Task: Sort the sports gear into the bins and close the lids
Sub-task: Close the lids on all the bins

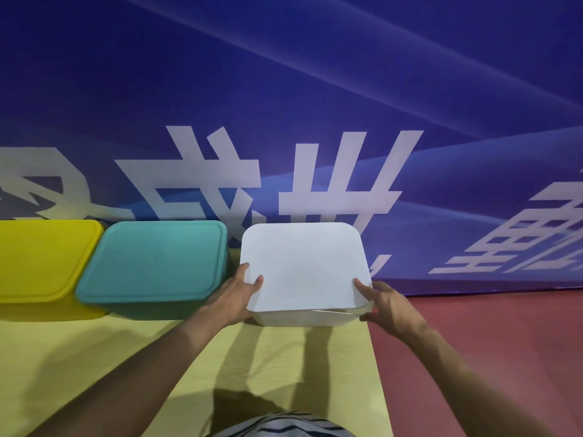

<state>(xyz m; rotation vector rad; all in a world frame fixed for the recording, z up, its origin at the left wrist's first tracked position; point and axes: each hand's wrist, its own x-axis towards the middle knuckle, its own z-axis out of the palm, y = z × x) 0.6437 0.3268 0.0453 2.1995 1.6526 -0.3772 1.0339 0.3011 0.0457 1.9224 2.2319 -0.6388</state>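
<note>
Yellow bin (41, 263), far left: lid on, looks seated, partly out of view. No action req'd.

Teal bin (151, 266), just beside it on the right: lid on and flush as far as I can see. Both stand on the yellow mat (132, 367) against the blue banner (284, 89).

White bin (296, 318), right end of the row, at the mat edge next to the red floor (473, 342). Its white lid (303, 266) sits on top but isn't home: at the front right I see a gap w/ the bin rim showing under the lid edge.

Left hand (235, 298): grips the lid's front-left corner, thumb on top, fingers curled under the edge.

Right hand (383, 302): pinches the front-right corner, thumb on top near the edge, fingers below against the bin wall.

My read: last lid, closing step in hand. No gear visible outside the bins; contents hidden, can't confirm the sort.

To do it well, I'd square the lid w/ the rim first, then press down at both front corners evenly, right side esp. Check the rear edge, not judgeable from here. Risk: the light bin slides on the mat under an uneven push.
</note>
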